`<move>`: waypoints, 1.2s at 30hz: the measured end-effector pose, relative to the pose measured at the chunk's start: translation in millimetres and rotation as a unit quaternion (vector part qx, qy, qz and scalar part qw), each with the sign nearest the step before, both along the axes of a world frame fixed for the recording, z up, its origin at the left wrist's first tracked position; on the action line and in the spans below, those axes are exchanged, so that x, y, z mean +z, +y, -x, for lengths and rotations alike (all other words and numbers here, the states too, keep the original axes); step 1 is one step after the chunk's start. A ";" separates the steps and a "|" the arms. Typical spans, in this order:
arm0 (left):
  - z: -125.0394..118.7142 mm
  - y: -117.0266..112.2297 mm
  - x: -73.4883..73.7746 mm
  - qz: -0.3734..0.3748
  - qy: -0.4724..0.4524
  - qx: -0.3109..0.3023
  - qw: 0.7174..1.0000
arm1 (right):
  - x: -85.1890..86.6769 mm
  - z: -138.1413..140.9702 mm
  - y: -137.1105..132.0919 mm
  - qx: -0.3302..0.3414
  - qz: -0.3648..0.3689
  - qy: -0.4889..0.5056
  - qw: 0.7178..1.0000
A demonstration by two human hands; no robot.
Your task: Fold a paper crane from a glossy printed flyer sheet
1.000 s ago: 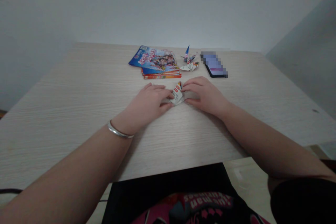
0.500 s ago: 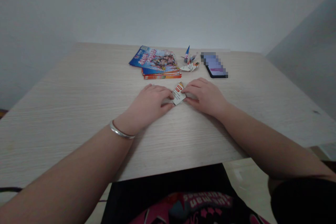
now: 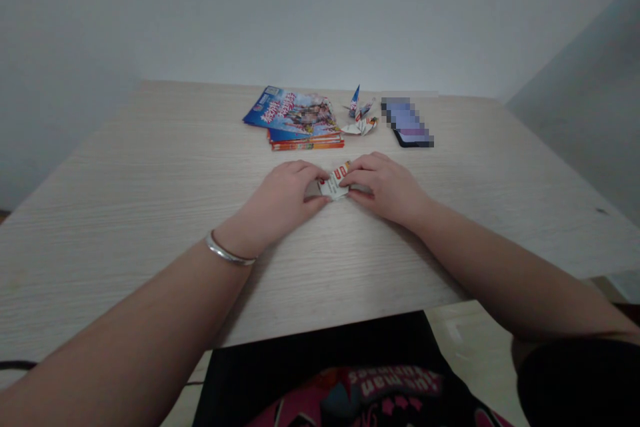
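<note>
A small piece of folded printed paper (image 3: 336,185), whitish with red labels, lies between my two hands on the table. My left hand (image 3: 286,197) pinches its left edge between thumb and fingers. From the other side my right hand (image 3: 387,185) grips it, with fingertips over the top face and the thumb at the near right edge. Part of the paper is hidden under the fingers. Beyond it sit folded paper cranes (image 3: 361,113), one with a blue pointed tip and one mostly white.
A stack of colourful printed leaflets (image 3: 295,113) lies at the back, left of the cranes. To their right rests a phone (image 3: 407,123), its screen blurred out. The pale wooden table (image 3: 150,167) meets a wall at its far edge.
The folded paper has turned between my fingers and shifted slightly left; a further red mark shows at its left side. My right hand has moved a little left with it.
</note>
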State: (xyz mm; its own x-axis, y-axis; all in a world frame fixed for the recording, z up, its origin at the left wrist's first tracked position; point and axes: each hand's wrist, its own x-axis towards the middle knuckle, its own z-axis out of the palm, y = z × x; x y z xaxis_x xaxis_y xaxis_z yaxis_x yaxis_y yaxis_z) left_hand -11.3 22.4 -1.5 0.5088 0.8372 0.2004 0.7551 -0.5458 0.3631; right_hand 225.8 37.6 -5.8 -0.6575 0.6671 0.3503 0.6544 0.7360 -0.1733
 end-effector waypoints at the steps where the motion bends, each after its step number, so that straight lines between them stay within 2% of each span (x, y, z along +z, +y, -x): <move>1: 0.2 0.4 -1.7 -0.008 0.003 0.006 1.000 | -0.8 0.2 0.0 -0.004 0.003 0.005 1.000; 7: 0.0 3.3 -7.2 -0.014 -0.001 0.003 1.000 | -2.6 5.2 -1.2 -0.038 0.049 0.039 0.997; 13: -3.4 0.9 1.2 0.007 -0.028 0.031 0.999 | -4.5 8.7 3.8 -0.070 0.068 0.033 0.995; 17: -6.2 -1.7 7.1 0.040 -0.042 0.068 0.996 | -7.0 8.4 6.6 -0.039 0.071 0.054 0.995; 21: -7.4 -0.5 3.4 0.017 -0.044 0.089 0.995 | -10.6 7.9 9.2 -0.037 0.078 0.068 0.994; 28: -4.2 3.0 -4.0 -0.007 -0.042 0.055 0.998 | -12.7 7.2 11.2 -0.045 0.084 0.062 0.993; 36: -6.1 2.1 -2.0 0.036 -0.102 0.078 0.991 | -7.2 8.8 10.7 -0.040 0.109 0.136 0.984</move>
